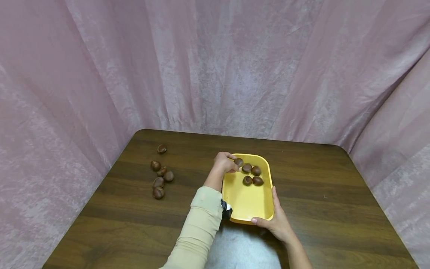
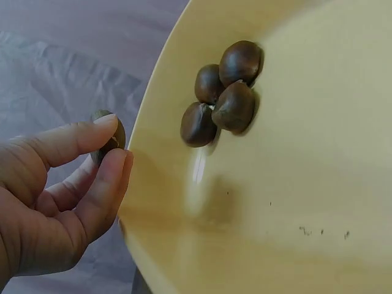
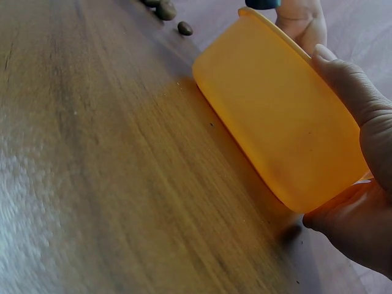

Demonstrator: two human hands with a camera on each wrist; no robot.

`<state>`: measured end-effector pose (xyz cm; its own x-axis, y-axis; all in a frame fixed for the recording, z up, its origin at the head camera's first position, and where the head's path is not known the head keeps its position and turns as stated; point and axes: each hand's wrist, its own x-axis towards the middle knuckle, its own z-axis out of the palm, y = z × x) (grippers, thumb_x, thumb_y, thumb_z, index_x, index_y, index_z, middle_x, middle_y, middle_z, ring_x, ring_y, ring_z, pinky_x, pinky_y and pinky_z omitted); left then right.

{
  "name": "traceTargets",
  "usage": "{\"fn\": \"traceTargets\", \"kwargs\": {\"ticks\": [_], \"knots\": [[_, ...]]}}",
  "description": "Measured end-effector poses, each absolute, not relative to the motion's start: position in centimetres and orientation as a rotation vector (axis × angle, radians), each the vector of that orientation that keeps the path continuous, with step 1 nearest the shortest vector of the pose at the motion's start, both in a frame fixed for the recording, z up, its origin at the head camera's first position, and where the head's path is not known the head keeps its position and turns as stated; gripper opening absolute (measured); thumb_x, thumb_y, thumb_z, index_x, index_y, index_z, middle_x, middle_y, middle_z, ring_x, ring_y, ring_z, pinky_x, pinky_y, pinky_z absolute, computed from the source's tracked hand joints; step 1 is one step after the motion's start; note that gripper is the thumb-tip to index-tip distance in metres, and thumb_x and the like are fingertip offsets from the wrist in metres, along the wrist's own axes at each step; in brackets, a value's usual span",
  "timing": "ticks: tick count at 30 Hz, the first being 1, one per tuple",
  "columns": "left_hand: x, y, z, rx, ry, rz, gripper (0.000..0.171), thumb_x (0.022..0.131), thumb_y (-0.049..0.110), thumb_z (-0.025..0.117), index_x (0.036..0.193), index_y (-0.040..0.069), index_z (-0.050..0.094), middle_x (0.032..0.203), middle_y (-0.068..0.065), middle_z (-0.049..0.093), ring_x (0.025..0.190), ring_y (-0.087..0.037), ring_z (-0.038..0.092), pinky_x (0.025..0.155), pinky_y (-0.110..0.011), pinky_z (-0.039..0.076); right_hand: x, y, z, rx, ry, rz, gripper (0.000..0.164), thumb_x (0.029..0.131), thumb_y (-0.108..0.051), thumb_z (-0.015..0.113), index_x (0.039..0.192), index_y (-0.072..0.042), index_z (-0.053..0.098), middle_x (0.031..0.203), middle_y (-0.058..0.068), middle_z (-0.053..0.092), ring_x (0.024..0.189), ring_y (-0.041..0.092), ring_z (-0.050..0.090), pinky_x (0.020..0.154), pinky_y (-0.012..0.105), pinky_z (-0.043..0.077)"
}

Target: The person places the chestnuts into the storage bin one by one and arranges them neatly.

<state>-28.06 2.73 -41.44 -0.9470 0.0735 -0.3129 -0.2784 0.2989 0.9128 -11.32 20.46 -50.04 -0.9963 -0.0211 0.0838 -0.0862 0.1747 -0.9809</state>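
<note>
My left hand (image 1: 226, 163) pinches a chestnut (image 2: 115, 138) between thumb and fingertips, right at the rim of a yellow plastic container (image 1: 246, 203). Inside the container lie several more chestnuts (image 2: 239, 63), clustered toward its far end in the head view. My right hand (image 1: 278, 221) grips the container's near right corner, with the thumb (image 3: 343, 79) over the rim and the fingers low around the side. In the right wrist view the container's orange-yellow outer wall (image 3: 275, 116) faces the camera, and the wall hides its contents.
Several loose chestnuts (image 1: 158, 192) lie in a rough line on the left part of the dark wooden table (image 1: 322, 209), one of them (image 1: 162, 148) farther back. A pink velvet curtain (image 1: 242, 74) hangs behind the table and along both sides.
</note>
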Motion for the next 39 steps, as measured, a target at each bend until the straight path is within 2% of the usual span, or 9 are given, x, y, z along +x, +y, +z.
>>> {"fn": "traceTargets", "kwargs": {"ticks": [7, 15, 18, 21, 25, 27, 34, 39], "knots": [[-29.3, 3.6, -41.6, -0.261, 2.342, 1.569, 0.035, 0.062, -0.011, 0.081, 0.091, 0.003, 0.066, 0.09, -0.013, 0.057, 0.06, -0.02, 0.063, 0.056, -0.028, 0.053, -11.4, 20.1, -50.0, 0.104, -2.366, 2.001, 0.126, 0.063, -0.002, 0.084, 0.15, -0.016, -0.006, 0.15, 0.024, 0.01, 0.109, 0.038, 0.048, 0.092, 0.038, 0.039], [-29.7, 4.6, -42.4, -0.292, 2.423, 1.598, 0.035, 0.058, -0.01, 0.084, 0.086, 0.004, 0.068, 0.101, -0.018, 0.056, 0.061, -0.021, 0.061, 0.056, -0.031, 0.054, -11.4, 19.9, -50.0, 0.105, -2.367, 2.012, 0.126, 0.064, -0.003, 0.084, 0.15, -0.016, -0.006, 0.15, 0.023, 0.009, 0.109, 0.038, 0.048, 0.094, 0.037, 0.038], [-29.5, 5.1, -42.8, -0.293, 2.489, 1.594, 0.036, 0.056, -0.007, 0.086, 0.085, 0.005, 0.069, 0.093, -0.014, 0.059, 0.065, -0.022, 0.06, 0.057, -0.029, 0.054, -11.3, 19.9, -50.0, 0.106, -2.37, 2.006, 0.126, 0.063, -0.003, 0.084, 0.15, -0.017, -0.006, 0.15, 0.023, 0.009, 0.109, 0.038, 0.049, 0.094, 0.039, 0.037], [-29.2, 5.6, -43.1, -0.273, 2.622, 1.484, 0.035, 0.055, 0.003, 0.089, 0.083, 0.009, 0.068, 0.084, -0.007, 0.062, 0.075, -0.023, 0.061, 0.064, -0.027, 0.052, -11.2, 20.0, -50.0, 0.106, -2.377, 1.993, 0.126, 0.064, -0.004, 0.084, 0.15, -0.018, -0.006, 0.151, 0.023, 0.008, 0.109, 0.037, 0.049, 0.094, 0.039, 0.037], [-28.8, 5.9, -43.5, -0.267, 2.695, 1.374, 0.036, 0.054, 0.009, 0.091, 0.081, 0.01, 0.067, 0.084, -0.005, 0.062, 0.089, -0.025, 0.058, 0.072, -0.027, 0.049, -11.2, 20.0, -50.0, 0.105, -2.382, 1.975, 0.125, 0.064, -0.005, 0.084, 0.15, -0.018, -0.006, 0.151, 0.022, 0.007, 0.109, 0.036, 0.048, 0.094, 0.038, 0.037], [-28.7, 5.9, -43.8, -0.276, 2.696, 1.35, 0.035, 0.054, 0.009, 0.091, 0.08, 0.01, 0.067, 0.085, -0.006, 0.063, 0.09, -0.026, 0.058, 0.072, -0.028, 0.05, -11.2, 20.0, -50.1, 0.106, -2.38, 1.973, 0.125, 0.064, -0.005, 0.084, 0.15, -0.018, -0.006, 0.151, 0.022, 0.008, 0.109, 0.036, 0.048, 0.094, 0.037, 0.037], [-28.9, 5.8, -44.0, -0.268, 2.695, 1.337, 0.034, 0.051, 0.004, 0.09, 0.074, 0.008, 0.066, 0.078, -0.007, 0.062, 0.082, -0.025, 0.061, 0.062, -0.023, 0.05, -11.3, 20.1, -50.0, 0.097, -2.379, 1.973, 0.125, 0.064, -0.004, 0.085, 0.15, -0.018, -0.005, 0.15, 0.024, 0.012, 0.105, 0.036, 0.051, 0.091, 0.037, 0.04], [-28.4, 5.4, -43.0, -0.217, 2.647, 1.353, 0.034, 0.056, 0.005, 0.089, 0.082, 0.006, 0.066, 0.079, -0.006, 0.061, 0.074, -0.022, 0.062, 0.058, -0.024, 0.05, -11.3, 20.1, -50.0, 0.123, -2.376, 1.979, 0.125, 0.064, -0.005, 0.085, 0.15, -0.018, -0.006, 0.15, 0.023, 0.01, 0.108, 0.037, 0.049, 0.093, 0.038, 0.039]]}}
